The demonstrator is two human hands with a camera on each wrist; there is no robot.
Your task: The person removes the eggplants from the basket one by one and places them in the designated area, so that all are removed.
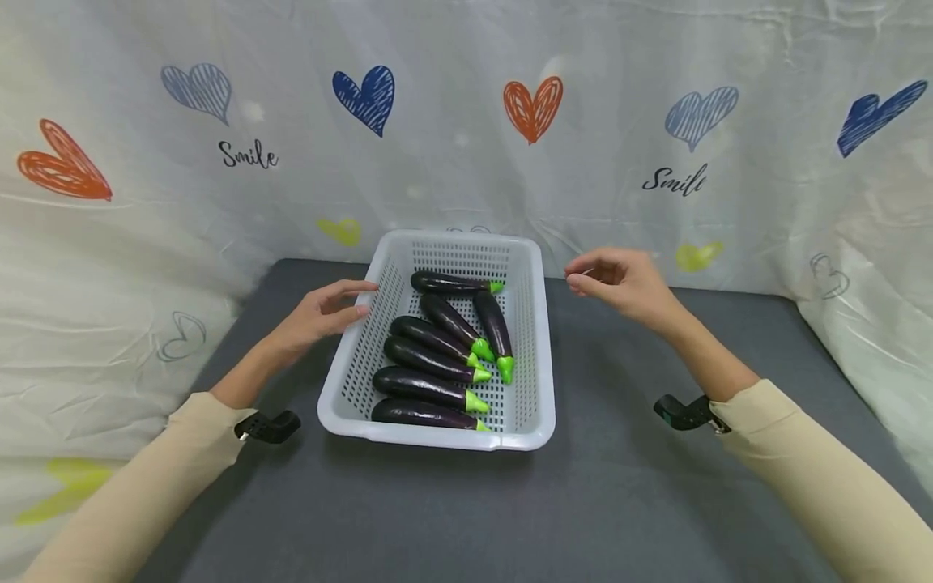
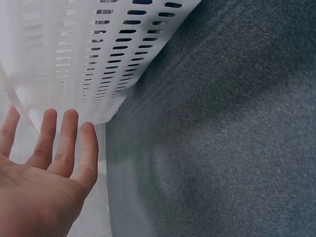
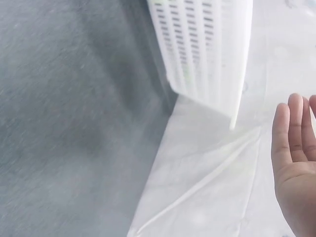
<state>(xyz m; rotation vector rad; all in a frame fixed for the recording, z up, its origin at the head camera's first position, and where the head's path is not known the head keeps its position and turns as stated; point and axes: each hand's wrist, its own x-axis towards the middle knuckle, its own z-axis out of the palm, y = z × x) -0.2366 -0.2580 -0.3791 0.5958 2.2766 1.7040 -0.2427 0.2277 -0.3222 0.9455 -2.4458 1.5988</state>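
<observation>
Standing toward the far side of the table [image 1: 619, 486], the white rectangular perforated plastic basket [image 1: 437, 436] has its far rim overlapping the table's back edge from the head view. Plenty of surface in front of it, a generous stretch to its right, and a narrower strip on its left, where the table's edge slants away! At that left side, the left hand [image 1: 321, 312], fingers apart and extended, has its tips right at the rim, though whether they actually press on it I cannot tell. Over on the right, the right hand [image 1: 627, 283] hangs in the air just beside the basket, clear of its rim, fingers nearly straight and close together in the wrist view, thumb below.

Dark grey, matte and fabric-like, that's the table, and behind it comes a creased white sheet [image 1: 452, 48] with hearts [image 1: 364, 101] in blue, orange-red and yellow, plus the word "Smile". Two beige sleeves [image 1: 138, 486] reach in from the lower corners, a black wrist device [image 1: 270, 427] at each cuff.

And inside the basket, seven glossy dark-purple eggplants [image 1: 430, 359] with bright green caps! Four lie stacked in near-parallel rows toward the front, one slants above them, one stretches across the back, and one points its cap toward the near side on the right
</observation>
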